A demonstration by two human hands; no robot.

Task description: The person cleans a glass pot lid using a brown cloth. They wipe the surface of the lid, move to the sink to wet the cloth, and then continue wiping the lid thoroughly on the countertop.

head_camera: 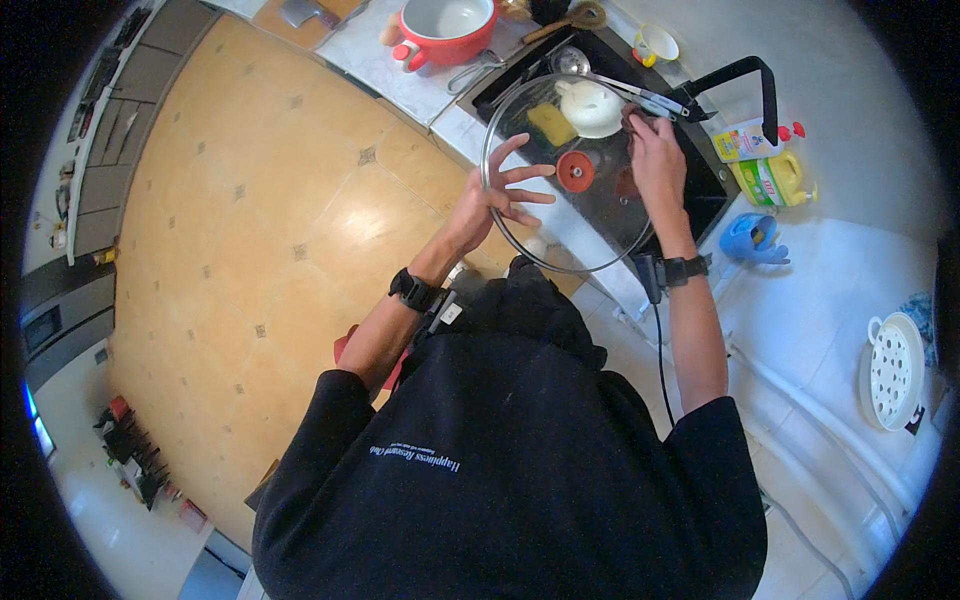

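Observation:
A round glass pot lid with a metal rim is tilted in front of me over a black cooktop. My left hand supports its left edge, with the rim across the palm and the fingers spread. At the lid's upper right, my right hand grips a brown cloth against the glass; the fingertips are partly hidden. Near the lid's centre is a reddish-brown round knob piece with a metal screw. Through the glass show a yellow sponge and a white dish-like item.
The black cooktop also bears a slotted ladle. Behind stand a red pot and a small cup. Detergent bottles, a blue rubber glove and a black angular frame are on the right. A white strainer lies farther right.

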